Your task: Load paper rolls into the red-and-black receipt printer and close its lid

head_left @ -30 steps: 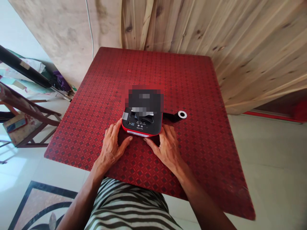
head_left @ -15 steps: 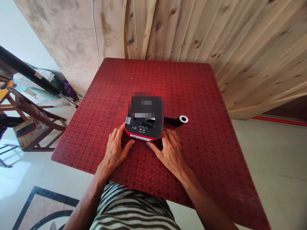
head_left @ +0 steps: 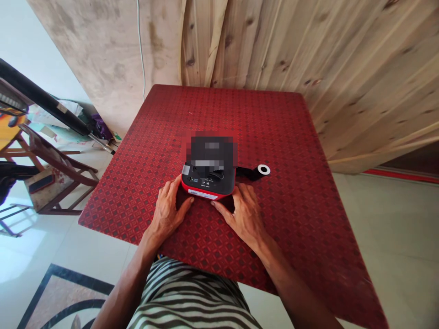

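Closest, at the bottom, a striped garment (head_left: 195, 299), with bare forearms (head_left: 133, 267) to either side. Just beyond, the left hand (head_left: 168, 211) and the right hand (head_left: 247, 214), backs up, over a red patterned counter (head_left: 291, 219). Fingers bent and slightly spread, thumbs turned inward, tips apart. Between the two hands and a little ahead, a boxy black-and-red device (head_left: 212, 187), set down on the counter, with a white label (head_left: 202, 195) along the near red side and a grey patch (head_left: 186, 170) at the left edge. Left fingers seemingly against the left side, right fingers at the right near corner, thumbs just before the front; cannot tell whether truly gripping or only resting alongside. Neither hand clearly nearer; front side running left to right across the gap. Long axis impossible to read, with the far half lost in pixelation. Beyond the right fingers, extending from beside the device's right side, a black piece (head_left: 256, 175) with a white-ringed end. Off to the left, past the counter's edge, a dark wooden chair (head_left: 51, 157) and a slanting black pole (head_left: 44, 99). Farthest, a wooden wall (head_left: 274, 55) and a white cable (head_left: 141, 55).
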### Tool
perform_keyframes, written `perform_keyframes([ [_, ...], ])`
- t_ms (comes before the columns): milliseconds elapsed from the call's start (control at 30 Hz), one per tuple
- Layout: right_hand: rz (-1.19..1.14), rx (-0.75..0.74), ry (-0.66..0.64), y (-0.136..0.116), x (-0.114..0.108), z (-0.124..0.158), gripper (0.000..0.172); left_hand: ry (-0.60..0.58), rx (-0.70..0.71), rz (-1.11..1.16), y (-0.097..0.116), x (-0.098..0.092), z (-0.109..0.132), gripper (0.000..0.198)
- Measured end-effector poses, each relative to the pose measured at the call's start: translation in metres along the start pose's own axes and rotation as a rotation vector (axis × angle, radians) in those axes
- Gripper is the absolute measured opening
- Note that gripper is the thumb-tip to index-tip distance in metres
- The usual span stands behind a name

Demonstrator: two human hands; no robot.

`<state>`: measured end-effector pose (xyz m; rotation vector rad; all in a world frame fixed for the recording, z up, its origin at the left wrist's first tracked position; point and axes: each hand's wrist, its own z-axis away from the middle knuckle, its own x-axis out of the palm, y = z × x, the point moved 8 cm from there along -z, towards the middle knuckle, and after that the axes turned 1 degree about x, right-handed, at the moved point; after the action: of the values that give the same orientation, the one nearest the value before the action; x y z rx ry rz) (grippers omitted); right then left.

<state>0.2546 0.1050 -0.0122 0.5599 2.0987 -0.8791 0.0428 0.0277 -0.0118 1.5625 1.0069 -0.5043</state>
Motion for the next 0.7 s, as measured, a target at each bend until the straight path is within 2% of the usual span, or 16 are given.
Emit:
perform_keyframes([
  [700,0.006,-0.048,0.053,-0.0062,-0.0055,-0.0043,0.042,-0.002,0.015,0.015,0.0033,-0.0029,-0.0008,0.058],
])
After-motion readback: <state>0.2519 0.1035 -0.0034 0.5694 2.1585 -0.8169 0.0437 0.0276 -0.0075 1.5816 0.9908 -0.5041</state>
